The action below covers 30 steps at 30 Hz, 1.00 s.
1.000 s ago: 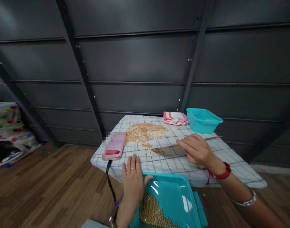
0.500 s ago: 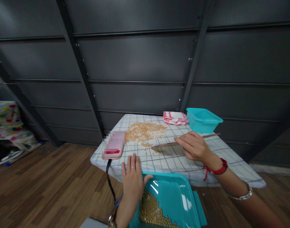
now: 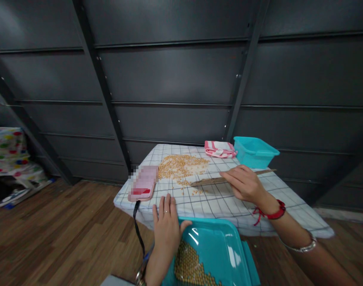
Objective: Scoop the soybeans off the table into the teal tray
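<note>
Above the table's right half, my right hand (image 3: 243,183) is closed around a thin brown wooden stick (image 3: 209,181). The stick's left tip is beside a few stray soybeans (image 3: 196,192), close to a spread of tan soybeans (image 3: 178,165) on the checked cloth. My left hand (image 3: 166,226) lies flat with fingers stretched out, at the table's front edge and the left rim of a teal tub (image 3: 219,242). Its thumb reaches over that rim. Inside the tub, a heap of soybeans (image 3: 191,266) fills the left and lower part.
A pink phone (image 3: 144,182), partly blurred out, lies at the table's left with a black strap (image 3: 136,224) hanging down. A folded pink-and-white cloth (image 3: 219,149) and a turquoise basin (image 3: 255,151) stand at the back right. A dark panelled wall (image 3: 175,79) rises behind the checked tablecloth (image 3: 175,204).
The stick has turned slightly in my right hand and shows a broader side, its tip still near the stray beans. My left hand has stayed in place.
</note>
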Each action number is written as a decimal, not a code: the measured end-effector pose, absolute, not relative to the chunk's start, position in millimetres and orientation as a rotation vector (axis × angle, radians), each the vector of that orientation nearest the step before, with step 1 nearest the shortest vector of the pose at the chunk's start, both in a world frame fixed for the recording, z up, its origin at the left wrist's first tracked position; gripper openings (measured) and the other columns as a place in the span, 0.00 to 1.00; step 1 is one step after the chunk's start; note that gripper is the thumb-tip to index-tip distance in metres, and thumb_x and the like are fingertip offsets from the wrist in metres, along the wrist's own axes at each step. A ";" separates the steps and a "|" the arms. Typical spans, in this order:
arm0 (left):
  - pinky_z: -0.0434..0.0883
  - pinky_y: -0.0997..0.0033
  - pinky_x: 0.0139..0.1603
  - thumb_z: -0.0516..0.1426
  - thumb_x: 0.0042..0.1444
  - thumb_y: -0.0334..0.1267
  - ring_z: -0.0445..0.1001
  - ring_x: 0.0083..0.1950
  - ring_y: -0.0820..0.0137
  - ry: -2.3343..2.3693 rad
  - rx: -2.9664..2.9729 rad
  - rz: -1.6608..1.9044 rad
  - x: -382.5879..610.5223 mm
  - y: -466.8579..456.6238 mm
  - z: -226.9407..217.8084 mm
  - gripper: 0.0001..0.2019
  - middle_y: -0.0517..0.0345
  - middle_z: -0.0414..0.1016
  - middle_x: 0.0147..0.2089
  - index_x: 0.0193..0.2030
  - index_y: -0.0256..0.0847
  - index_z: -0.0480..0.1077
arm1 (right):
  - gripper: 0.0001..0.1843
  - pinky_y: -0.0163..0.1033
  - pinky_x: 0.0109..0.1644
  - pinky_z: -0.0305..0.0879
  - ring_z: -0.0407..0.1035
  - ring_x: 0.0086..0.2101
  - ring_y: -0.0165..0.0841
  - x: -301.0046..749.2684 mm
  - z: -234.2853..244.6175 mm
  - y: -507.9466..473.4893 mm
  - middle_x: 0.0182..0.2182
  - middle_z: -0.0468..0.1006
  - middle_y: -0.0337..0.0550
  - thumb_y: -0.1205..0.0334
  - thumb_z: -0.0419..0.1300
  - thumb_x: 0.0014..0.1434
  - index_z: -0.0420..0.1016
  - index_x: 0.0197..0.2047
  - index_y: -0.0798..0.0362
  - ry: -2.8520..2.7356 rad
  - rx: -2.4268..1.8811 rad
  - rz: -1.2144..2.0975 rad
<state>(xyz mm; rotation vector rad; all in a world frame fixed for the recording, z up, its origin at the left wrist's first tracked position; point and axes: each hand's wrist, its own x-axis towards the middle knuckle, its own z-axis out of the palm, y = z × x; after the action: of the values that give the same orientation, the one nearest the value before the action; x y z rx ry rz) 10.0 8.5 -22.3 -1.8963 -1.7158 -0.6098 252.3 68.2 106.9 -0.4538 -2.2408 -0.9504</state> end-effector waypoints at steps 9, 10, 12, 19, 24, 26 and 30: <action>0.56 0.48 0.55 0.39 0.46 0.65 0.59 0.58 0.52 -1.767 -1.913 -0.595 11.6 7.6 -20.0 0.41 0.38 0.64 0.56 0.54 0.31 0.60 | 0.20 0.39 0.32 0.59 0.63 0.29 0.32 250.7 106.1 44.6 0.27 0.72 0.45 0.78 0.44 0.49 0.64 0.45 0.58 -2.282 -0.443 -0.913; 0.56 0.48 0.55 0.39 0.46 0.65 0.59 0.58 0.52 -1.769 -1.917 -0.592 11.5 7.4 -19.7 0.41 0.38 0.63 0.56 0.54 0.31 0.60 | 0.21 0.39 0.32 0.59 0.63 0.29 0.32 250.7 106.7 42.7 0.27 0.72 0.45 0.77 0.44 0.49 0.64 0.46 0.59 -2.286 -0.436 -0.905; 0.57 0.48 0.55 0.39 0.46 0.65 0.59 0.58 0.52 -1.768 -1.921 -0.589 11.2 7.2 -19.2 0.41 0.38 0.63 0.56 0.54 0.31 0.60 | 0.21 0.40 0.32 0.59 0.63 0.29 0.33 251.2 108.0 40.3 0.28 0.73 0.46 0.77 0.44 0.49 0.64 0.46 0.60 -2.293 -0.424 -0.900; 0.56 0.47 0.55 0.39 0.46 0.65 0.58 0.58 0.52 -1.778 -1.943 -0.587 10.9 6.5 -17.5 0.41 0.38 0.63 0.56 0.54 0.31 0.60 | 0.18 0.40 0.32 0.58 0.62 0.29 0.33 252.8 107.6 36.6 0.28 0.73 0.47 0.78 0.45 0.50 0.65 0.44 0.61 -2.295 -0.477 -0.949; 0.56 0.46 0.55 0.39 0.46 0.65 0.58 0.58 0.52 -1.781 -1.935 -0.579 11.7 6.3 -17.4 0.42 0.37 0.63 0.56 0.54 0.29 0.60 | 0.17 0.39 0.31 0.58 0.62 0.28 0.32 246.2 106.7 21.6 0.26 0.72 0.46 0.78 0.44 0.50 0.66 0.41 0.60 -2.289 -0.522 -0.923; 0.56 0.46 0.55 0.38 0.46 0.65 0.59 0.58 0.52 -1.768 -1.927 -0.577 11.5 6.5 -17.7 0.42 0.37 0.63 0.56 0.54 0.29 0.60 | 0.16 0.39 0.31 0.57 0.61 0.27 0.32 241.9 108.1 13.8 0.25 0.72 0.45 0.77 0.43 0.51 0.67 0.39 0.60 -2.297 -0.540 -0.919; 0.58 0.47 0.54 0.38 0.47 0.64 0.60 0.57 0.52 -1.738 -1.922 -0.578 10.3 6.9 -18.5 0.41 0.37 0.64 0.55 0.54 0.28 0.60 | 0.15 0.39 0.30 0.56 0.61 0.26 0.32 236.5 110.8 0.1 0.25 0.72 0.45 0.75 0.42 0.53 0.67 0.37 0.60 -2.353 -0.546 -0.878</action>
<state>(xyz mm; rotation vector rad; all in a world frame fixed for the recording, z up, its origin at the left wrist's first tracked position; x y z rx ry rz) 10.3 6.9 -18.5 -1.9222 -1.7375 -0.5781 236.5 0.1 110.8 -0.5456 -2.3530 -0.8776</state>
